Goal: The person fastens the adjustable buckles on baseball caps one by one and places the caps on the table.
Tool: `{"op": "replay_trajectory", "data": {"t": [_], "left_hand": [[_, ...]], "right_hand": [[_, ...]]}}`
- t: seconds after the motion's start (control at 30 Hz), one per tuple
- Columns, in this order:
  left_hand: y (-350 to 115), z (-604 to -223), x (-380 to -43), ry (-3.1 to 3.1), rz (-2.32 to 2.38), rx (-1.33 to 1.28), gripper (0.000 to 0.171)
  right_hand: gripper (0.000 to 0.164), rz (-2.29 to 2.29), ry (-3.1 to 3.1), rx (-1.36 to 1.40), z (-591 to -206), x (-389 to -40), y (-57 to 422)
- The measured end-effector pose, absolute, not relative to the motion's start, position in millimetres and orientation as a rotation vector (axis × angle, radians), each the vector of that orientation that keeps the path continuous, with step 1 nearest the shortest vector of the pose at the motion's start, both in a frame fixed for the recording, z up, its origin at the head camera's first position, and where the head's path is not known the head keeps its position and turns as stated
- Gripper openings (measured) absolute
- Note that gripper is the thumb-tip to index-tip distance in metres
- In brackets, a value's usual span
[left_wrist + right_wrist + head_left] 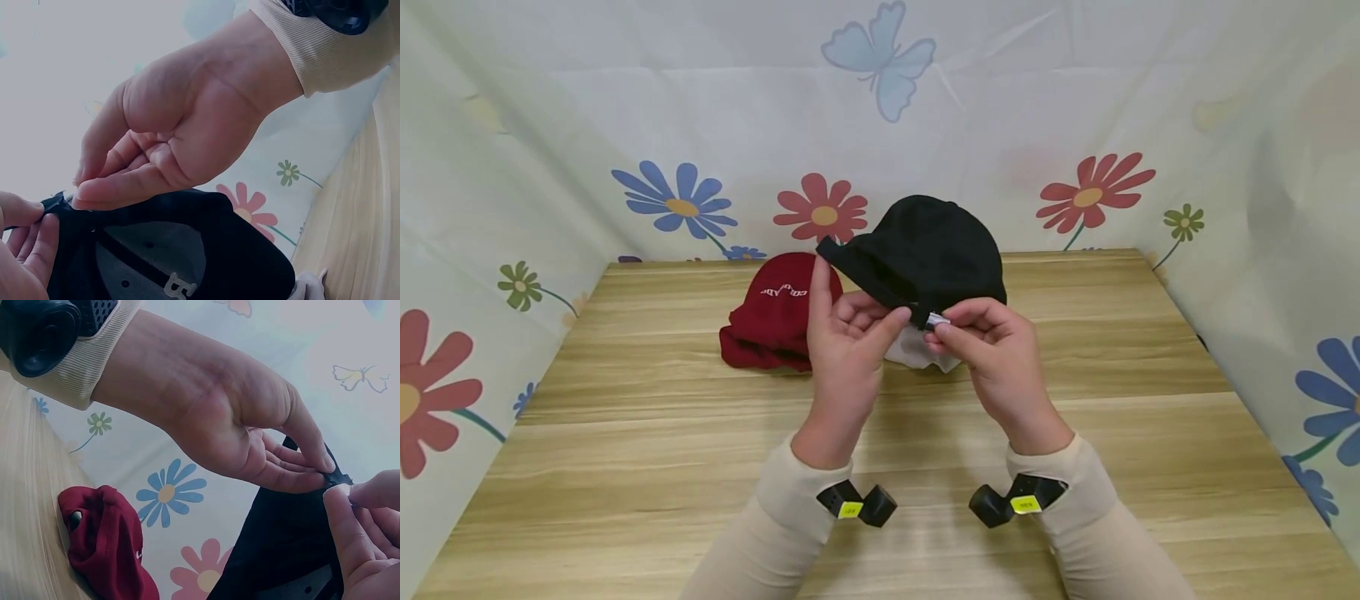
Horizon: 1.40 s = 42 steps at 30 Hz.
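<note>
In the head view, a black cap [936, 250] is held up above the table between both hands. My left hand [850, 342] pinches the cap's edge, its index finger stretched along it toward the upper left. My right hand [1000, 358] pinches a small silvery clasp [937, 321] at the cap's strap. In the left wrist view, the right hand [194, 112] and part of the left hand [25, 250] meet at the strap. From the right wrist view, the left thumb and fingers grip black fabric [281, 537] beside the right fingertips, which partly hide the clasp.
A dark red cap [778, 308] with white lettering lies on the wooden table [700, 467], left of the hands. Behind them, a whitish cap [917, 348] is mostly hidden under the black one. Flower-printed cloth [760, 108] walls the table's back and sides.
</note>
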<state>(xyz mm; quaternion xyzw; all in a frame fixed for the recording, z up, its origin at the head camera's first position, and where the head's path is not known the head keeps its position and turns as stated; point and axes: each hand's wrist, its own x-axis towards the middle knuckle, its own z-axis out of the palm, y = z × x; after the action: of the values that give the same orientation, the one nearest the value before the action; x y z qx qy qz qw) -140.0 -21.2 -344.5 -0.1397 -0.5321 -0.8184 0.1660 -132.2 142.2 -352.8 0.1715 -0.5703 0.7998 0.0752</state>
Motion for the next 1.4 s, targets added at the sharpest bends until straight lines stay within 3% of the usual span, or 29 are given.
{"op": "replay_trajectory", "data": {"t": [1.4], "left_hand": [[-10.3, -353.3, -135.6, -1.506, -2.353, -0.431, 0.089]], "right_hand": [[0.018, 2.399, -1.684, 0.486, -352.8, -128.0, 140.2]]}}
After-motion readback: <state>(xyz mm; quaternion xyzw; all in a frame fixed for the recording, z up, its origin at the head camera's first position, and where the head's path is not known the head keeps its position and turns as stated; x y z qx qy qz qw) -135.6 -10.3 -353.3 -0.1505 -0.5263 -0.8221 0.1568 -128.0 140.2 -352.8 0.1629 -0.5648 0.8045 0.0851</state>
